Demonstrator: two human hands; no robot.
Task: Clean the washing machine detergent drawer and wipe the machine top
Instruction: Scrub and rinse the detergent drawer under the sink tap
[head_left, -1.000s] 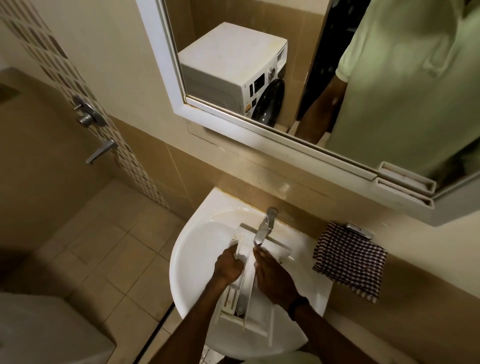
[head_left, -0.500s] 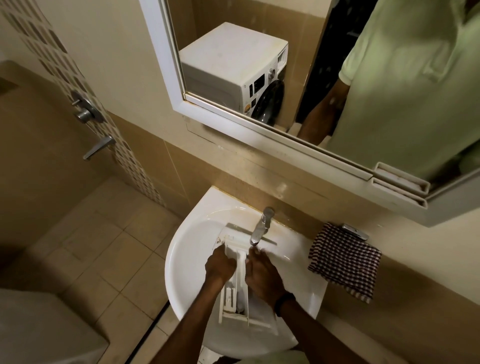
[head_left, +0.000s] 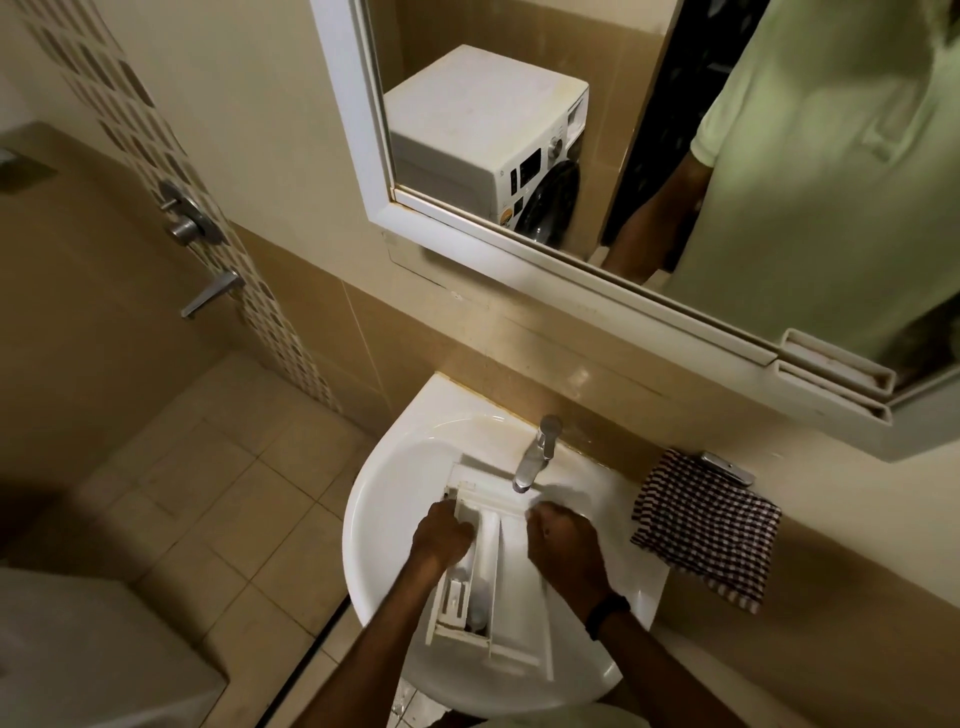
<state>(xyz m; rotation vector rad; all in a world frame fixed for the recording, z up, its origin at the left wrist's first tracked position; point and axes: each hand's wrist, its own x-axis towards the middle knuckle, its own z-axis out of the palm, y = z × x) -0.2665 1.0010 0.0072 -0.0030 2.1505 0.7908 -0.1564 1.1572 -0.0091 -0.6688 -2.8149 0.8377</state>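
Beige-tiled bathroom, white sink (head_left: 384, 519): the white, compartmented detergent drawer (head_left: 511, 571) lies in the basin between both hands. Left hand (head_left: 441, 538) grips its near wall; right hand (head_left: 563, 543) is curled and blurred, grip unclear.

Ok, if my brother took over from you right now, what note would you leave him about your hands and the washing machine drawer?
Left hand: grips the left wall of the detergent drawer.
Right hand: fingers curled over the drawer's right side; it is blurred, so I cannot tell if it grips.
The drawer lies in the sink, its far end under the tap.
A checked cloth hangs right of the sink, untouched.
Done: the drawer is out of the washing machine, seen in the mirror.
Left: finish washing the drawer, refit it, wipe the machine top.
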